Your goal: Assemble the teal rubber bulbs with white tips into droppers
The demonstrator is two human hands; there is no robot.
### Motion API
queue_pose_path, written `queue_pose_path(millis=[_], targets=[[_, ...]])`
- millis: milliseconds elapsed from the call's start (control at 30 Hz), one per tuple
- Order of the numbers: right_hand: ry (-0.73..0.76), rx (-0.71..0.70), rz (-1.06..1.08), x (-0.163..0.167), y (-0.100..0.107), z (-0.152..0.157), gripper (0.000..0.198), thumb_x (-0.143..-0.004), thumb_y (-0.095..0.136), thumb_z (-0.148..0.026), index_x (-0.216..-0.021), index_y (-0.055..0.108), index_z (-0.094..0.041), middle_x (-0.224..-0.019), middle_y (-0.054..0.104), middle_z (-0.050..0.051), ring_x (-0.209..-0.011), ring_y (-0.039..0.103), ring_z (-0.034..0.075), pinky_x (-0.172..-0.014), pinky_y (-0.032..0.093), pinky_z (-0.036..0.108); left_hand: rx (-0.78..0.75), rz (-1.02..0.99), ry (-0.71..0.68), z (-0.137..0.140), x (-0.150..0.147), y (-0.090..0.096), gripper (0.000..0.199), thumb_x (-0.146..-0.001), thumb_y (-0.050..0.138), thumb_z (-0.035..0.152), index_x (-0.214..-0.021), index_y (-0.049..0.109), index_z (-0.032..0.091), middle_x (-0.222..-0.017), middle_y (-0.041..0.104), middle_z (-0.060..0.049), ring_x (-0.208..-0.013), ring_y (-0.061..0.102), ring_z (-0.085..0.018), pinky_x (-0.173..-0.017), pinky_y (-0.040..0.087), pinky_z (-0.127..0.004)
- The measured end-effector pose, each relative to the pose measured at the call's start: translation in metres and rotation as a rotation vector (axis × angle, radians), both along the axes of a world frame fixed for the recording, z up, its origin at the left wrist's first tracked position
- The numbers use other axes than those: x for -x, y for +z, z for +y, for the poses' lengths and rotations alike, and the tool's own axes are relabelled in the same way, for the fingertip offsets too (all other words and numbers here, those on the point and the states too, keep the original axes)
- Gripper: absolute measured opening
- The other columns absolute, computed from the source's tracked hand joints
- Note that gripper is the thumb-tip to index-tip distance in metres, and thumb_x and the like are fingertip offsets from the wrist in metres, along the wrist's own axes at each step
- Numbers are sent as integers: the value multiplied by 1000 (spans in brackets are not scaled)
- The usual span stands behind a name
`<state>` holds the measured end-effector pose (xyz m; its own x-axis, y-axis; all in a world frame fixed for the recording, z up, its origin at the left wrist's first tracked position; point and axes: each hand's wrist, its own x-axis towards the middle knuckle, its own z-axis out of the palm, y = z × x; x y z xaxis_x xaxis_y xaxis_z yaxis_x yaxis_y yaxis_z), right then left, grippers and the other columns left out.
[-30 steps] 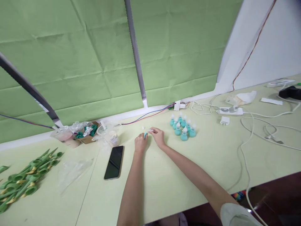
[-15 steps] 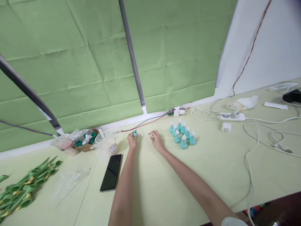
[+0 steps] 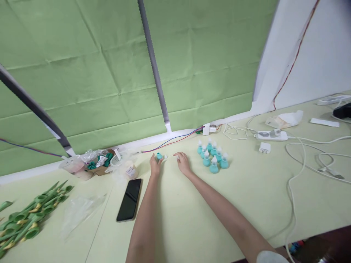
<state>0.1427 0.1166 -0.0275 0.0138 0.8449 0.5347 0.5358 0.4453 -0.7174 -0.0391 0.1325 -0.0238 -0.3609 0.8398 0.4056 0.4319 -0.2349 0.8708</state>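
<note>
left hand [image 3: 155,167] pinches teal bulb [image 3: 159,156] near table's [image 3: 192,215] back edge; right hand [image 3: 183,163] fingers curled on small white piece [image 3: 176,157], grip unclear; teal cluster [image 3: 212,157] just right; phone [image 3: 129,199] left; bare tabletop toward near edge

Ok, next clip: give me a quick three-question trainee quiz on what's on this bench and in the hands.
1. True or false: the left hand holds a small teal piece.
2. Which lies nearest the left forearm? A) black phone B) power strip C) green plastic parts
3. Fill in: the finished teal bottles with white tips stand to the ____ of the right hand.

Key: 1 true; 2 A; 3 right.
</note>
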Motion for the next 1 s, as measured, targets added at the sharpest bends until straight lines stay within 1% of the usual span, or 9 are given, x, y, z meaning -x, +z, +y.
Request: queue_pose_path(millis=[67, 167, 333, 567, 667, 767, 867, 933, 1000], targets=[[-10, -2, 4, 0, -1, 0, 41, -72, 40, 2, -98, 58, -24, -100, 56, 3, -96, 48, 19, -86, 38, 33, -34, 81, 61, -21, 0, 2, 48, -71, 62, 31, -115, 47, 19, -121, 49, -12, -118, 41, -27, -100, 30, -47], [-44, 11, -9, -2, 0, -2, 38, -73, 42, 0, -97, 59, -23, -99, 57, 3, -94, 49, 19, -83, 39, 32, -71, 206, 59, -59, 2, 3, 36, -82, 48, 34, -117, 46, 25, -122, 47, -8, -119, 40, -22, -97, 35, -41], [-107, 33, -170, -4, 13, 10, 34, -75, 43, -2, -99, 58, -22, -100, 59, 5, -95, 49, 21, -80, 36, 33, -69, 219, 119, -94, 4, 7, 23, -84, 41, 31, -95, 59, 20, -107, 52, -9, -106, 47, -22, -88, 41, -38], [-55, 93, -349, 8, 32, 38, 39, -72, 44, 3, -98, 57, -23, -96, 63, 4, -95, 53, 19, -80, 30, 33, -51, 174, 58, -81, 11, 7, 22, -82, 42, 28, -84, 62, 20, -93, 59, -8, -93, 53, -22, -78, 45, -36], [-47, 130, -381, 9, 29, 43, 48, -70, 49, 0, -111, 50, -24, -93, 64, 3, -92, 55, 19, -80, 30, 33, -33, 93, 66, -77, 15, 3, 21, -79, 44, 27, -83, 63, 19, -91, 60, -8, -87, 56, -21, -74, 46, -34], [-90, 157, -393, 7, 34, 38, 59, -69, 58, -9, -123, 40, -25, -102, 61, 6, -94, 55, 22, -81, 30, 35, -13, 49, 61, -75, 17, 1, 21, -79, 45, 27, -83, 63, 18, -90, 62, -8, -83, 57, -20, -71, 46, -32], [-162, 39, -306, -3, 56, 21, 58, -74, 60, -21, -127, 37, -23, -117, 52, 11, -97, 53, 24, -84, 32, 38, 4, 33, 44, -73, 17, 1, 22, -79, 44, 27, -84, 63, 18, -89, 63, -8, -82, 58, -20, -70, 46, -32], [-131, -139, -176, -17, 77, 8, 53, -81, 53, -25, -130, 34, -24, -121, 49, 9, -98, 53, 21, -88, 34, 39, 9, 26, 42, -72, 17, 1, 22, -79, 44, 28, -84, 63, 17, -89, 64, -8, -82, 58, -20, -72, 46, -32], [-79, -240, -37, -35, 95, -3, 43, -87, 46, -27, -129, 38, -24, -121, 49, 8, -103, 51, 20, -90, 37, 39, 13, 19, 42, -71, 16, 0, 22, -79, 44, 28, -83, 63, 17, -88, 65, -8, -82, 58, -19, -73, 45, -32]])
